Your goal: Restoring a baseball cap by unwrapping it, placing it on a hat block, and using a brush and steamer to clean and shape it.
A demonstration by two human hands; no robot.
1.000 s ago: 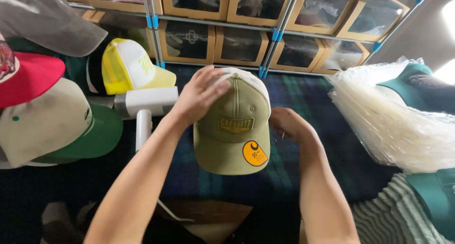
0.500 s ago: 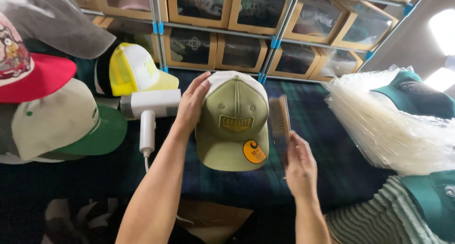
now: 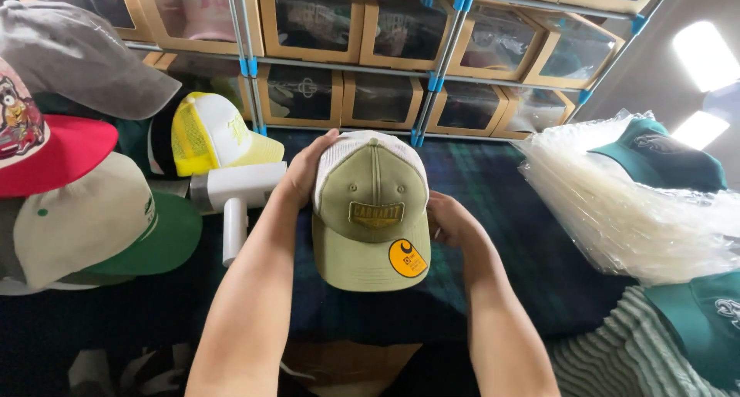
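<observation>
An olive green cap (image 3: 372, 212) with a white mesh back, a patch on the front and a round orange sticker on its brim sits on the dark plaid cloth (image 3: 493, 189). My left hand (image 3: 302, 173) clasps the cap's left side near the crown. My right hand (image 3: 449, 221) presses against its right side. Both hands hold the cap between them, brim pointing toward me.
A white handheld steamer (image 3: 235, 200) lies just left of the cap. Left of it lie a yellow and white cap (image 3: 208, 135), a cream and green cap (image 3: 92, 227), a red-brimmed cap (image 3: 46, 146) and a grey one (image 3: 77, 54). A stack of clear plastic bags (image 3: 624, 212) and teal caps (image 3: 663, 162) lie right. Shelves of boxes (image 3: 385, 58) stand behind.
My right hand held a brown flat object upright beside the cap half a second ago; now it rests against the cap's right side with that object out of sight. The left hand slid lower.
</observation>
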